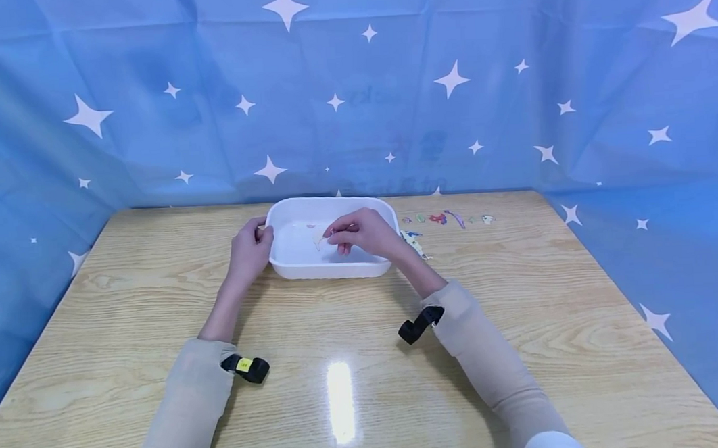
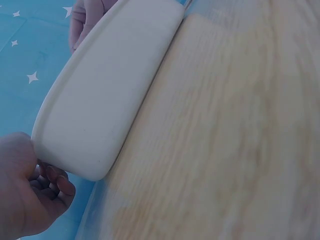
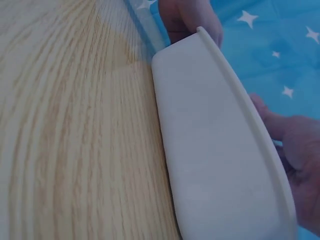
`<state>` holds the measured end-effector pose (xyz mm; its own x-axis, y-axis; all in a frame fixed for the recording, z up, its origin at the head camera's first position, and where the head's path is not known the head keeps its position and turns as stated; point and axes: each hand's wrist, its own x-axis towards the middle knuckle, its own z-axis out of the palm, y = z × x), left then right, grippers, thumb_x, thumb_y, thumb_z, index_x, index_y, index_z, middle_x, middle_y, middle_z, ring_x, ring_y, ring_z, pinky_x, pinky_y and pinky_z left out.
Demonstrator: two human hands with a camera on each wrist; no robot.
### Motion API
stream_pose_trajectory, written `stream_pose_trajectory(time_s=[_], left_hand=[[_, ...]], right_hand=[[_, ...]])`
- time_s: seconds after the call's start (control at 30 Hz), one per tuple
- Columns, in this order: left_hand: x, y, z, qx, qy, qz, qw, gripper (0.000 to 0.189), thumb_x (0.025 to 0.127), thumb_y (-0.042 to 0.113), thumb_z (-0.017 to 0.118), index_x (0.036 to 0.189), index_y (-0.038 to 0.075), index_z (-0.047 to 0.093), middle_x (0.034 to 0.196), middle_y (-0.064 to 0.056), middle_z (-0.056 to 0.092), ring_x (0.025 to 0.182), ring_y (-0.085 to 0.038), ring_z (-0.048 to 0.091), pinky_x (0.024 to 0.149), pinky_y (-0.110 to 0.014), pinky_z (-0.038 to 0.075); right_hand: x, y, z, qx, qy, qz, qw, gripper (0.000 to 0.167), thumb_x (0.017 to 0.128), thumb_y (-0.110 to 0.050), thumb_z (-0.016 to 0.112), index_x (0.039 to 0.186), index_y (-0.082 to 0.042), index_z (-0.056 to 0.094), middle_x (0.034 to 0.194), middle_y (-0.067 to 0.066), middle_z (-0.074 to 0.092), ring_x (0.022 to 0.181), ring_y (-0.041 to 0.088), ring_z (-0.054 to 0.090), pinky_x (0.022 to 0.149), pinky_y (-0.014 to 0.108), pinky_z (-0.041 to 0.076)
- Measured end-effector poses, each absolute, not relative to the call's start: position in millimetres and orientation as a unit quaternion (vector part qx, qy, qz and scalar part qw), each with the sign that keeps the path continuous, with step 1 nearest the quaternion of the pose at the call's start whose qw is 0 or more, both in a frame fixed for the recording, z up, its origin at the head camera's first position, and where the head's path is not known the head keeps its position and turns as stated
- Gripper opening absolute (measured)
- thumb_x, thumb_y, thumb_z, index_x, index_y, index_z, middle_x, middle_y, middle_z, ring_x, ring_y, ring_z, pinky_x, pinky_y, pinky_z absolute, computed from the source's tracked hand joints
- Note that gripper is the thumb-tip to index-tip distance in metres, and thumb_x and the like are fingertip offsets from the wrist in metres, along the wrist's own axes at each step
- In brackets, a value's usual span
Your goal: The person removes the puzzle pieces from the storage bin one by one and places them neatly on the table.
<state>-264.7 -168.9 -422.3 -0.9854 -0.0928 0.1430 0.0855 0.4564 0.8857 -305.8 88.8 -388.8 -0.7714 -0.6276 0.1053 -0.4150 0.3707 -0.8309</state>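
Observation:
A white plastic tub (image 1: 332, 271) stands near the table's back edge. My left hand (image 1: 251, 253) grips the tub's left end, thumb at the rim and fingers curled beneath it in the left wrist view. Inside the tub's opening, my right hand (image 1: 365, 232) pinches a small, thin, pale yellowish piece (image 1: 318, 241) between thumb and forefinger; its exact kind is too small to tell. A tiny pinkish piece (image 1: 310, 226) lies on the tub's floor. The tub's wall (image 3: 215, 135) hides the right fingertips in the right wrist view.
Right of the tub, small colourful flat cut-outs lie in a row, among them a red one (image 1: 438, 218) and a purple one (image 1: 456, 219). A larger pale cut-out (image 1: 413, 243) sits close beside the tub. A blue starry curtain (image 1: 353, 116) hangs behind the wooden table (image 1: 283, 404).

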Motion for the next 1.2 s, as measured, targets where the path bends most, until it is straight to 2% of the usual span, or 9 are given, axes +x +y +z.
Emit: stream_pose_trajectory(time_s=[0.13, 0.33, 0.5, 0.67, 0.8, 0.97, 1.1, 1.2], left_hand=[[-264.1, -168.4, -421.5, 0.004, -0.849, -0.521, 0.088, 0.041, 0.106, 0.017, 0.046, 0.138, -0.007, 0.054, 0.083, -0.008, 0.048, 0.067, -0.018, 0.045, 0.055, -0.022, 0.039], [-264.9, -168.3, -421.9, 0.002, -0.851, -0.518, 0.089, 0.04, 0.106, 0.016, 0.046, 0.137, -0.007, 0.054, 0.082, -0.007, 0.048, 0.067, -0.016, 0.045, 0.056, -0.023, 0.039], [-265.3, -168.7, -422.3, 0.002, -0.852, -0.517, 0.087, 0.041, 0.106, 0.017, 0.046, 0.138, -0.007, 0.054, 0.083, -0.008, 0.048, 0.068, -0.016, 0.045, 0.057, -0.023, 0.039], [-264.9, -168.4, -421.9, 0.006, -0.852, -0.517, 0.086, 0.041, 0.106, 0.018, 0.046, 0.138, -0.006, 0.054, 0.085, -0.009, 0.048, 0.069, -0.019, 0.045, 0.057, -0.023, 0.039], [-264.8, -168.4, -422.1, 0.005, -0.851, -0.519, 0.085, 0.041, 0.106, 0.018, 0.046, 0.138, -0.006, 0.054, 0.084, -0.008, 0.048, 0.069, -0.019, 0.045, 0.057, -0.023, 0.039], [-265.0, -168.7, -422.3, 0.002, -0.85, -0.519, 0.086, 0.041, 0.106, 0.018, 0.046, 0.138, -0.006, 0.054, 0.083, -0.008, 0.048, 0.069, -0.019, 0.045, 0.057, -0.024, 0.039], [-265.0, -169.1, -422.1, 0.003, -0.851, -0.518, 0.086, 0.041, 0.106, 0.018, 0.046, 0.138, -0.007, 0.054, 0.084, -0.009, 0.048, 0.069, -0.019, 0.045, 0.057, -0.023, 0.04], [-264.5, -169.1, -422.0, 0.003, -0.852, -0.516, 0.085, 0.041, 0.106, 0.018, 0.045, 0.138, -0.007, 0.053, 0.084, -0.009, 0.049, 0.069, -0.018, 0.046, 0.057, -0.023, 0.04]], right_hand=[[-303.3, 94.3, -384.4, -0.315, 0.816, -0.475, 0.097, 0.017, 0.098, -0.005, 0.065, 0.11, 0.002, 0.074, 0.081, 0.008, 0.073, 0.069, 0.021, 0.07, 0.071, 0.033, 0.059], [-300.5, 109.0, -380.9, -0.265, 0.811, -0.515, 0.086, 0.011, 0.096, -0.009, 0.069, 0.103, 0.0, 0.073, 0.085, 0.011, 0.072, 0.071, 0.026, 0.07, 0.069, 0.036, 0.059], [-298.8, 127.4, -378.5, -0.229, 0.812, -0.531, 0.087, 0.017, 0.095, -0.017, 0.072, 0.104, -0.003, 0.072, 0.09, 0.014, 0.073, 0.077, 0.028, 0.07, 0.074, 0.036, 0.059], [-298.2, 144.9, -376.7, -0.211, 0.802, -0.553, 0.08, 0.022, 0.094, -0.018, 0.074, 0.103, 0.001, 0.07, 0.094, 0.021, 0.071, 0.077, 0.031, 0.069, 0.074, 0.036, 0.058], [-298.0, 158.5, -375.5, -0.203, 0.801, -0.559, 0.069, 0.024, 0.094, -0.02, 0.075, 0.103, 0.001, 0.069, 0.093, 0.021, 0.07, 0.077, 0.03, 0.068, 0.074, 0.037, 0.058], [-297.3, 175.7, -375.5, -0.189, 0.804, -0.56, 0.055, 0.024, 0.094, -0.023, 0.074, 0.103, -0.001, 0.069, 0.093, 0.017, 0.07, 0.077, 0.026, 0.068, 0.077, 0.045, 0.057], [-296.4, 187.9, -376.7, -0.176, 0.812, -0.554, 0.043, 0.025, 0.096, -0.022, 0.072, 0.106, 0.001, 0.069, 0.094, 0.018, 0.07, 0.083, 0.032, 0.068, 0.082, 0.052, 0.056], [-295.8, 197.2, -379.3, -0.165, 0.821, -0.545, 0.035, 0.027, 0.097, -0.021, 0.07, 0.109, 0.003, 0.068, 0.096, 0.021, 0.069, 0.086, 0.036, 0.067, 0.082, 0.052, 0.056]])
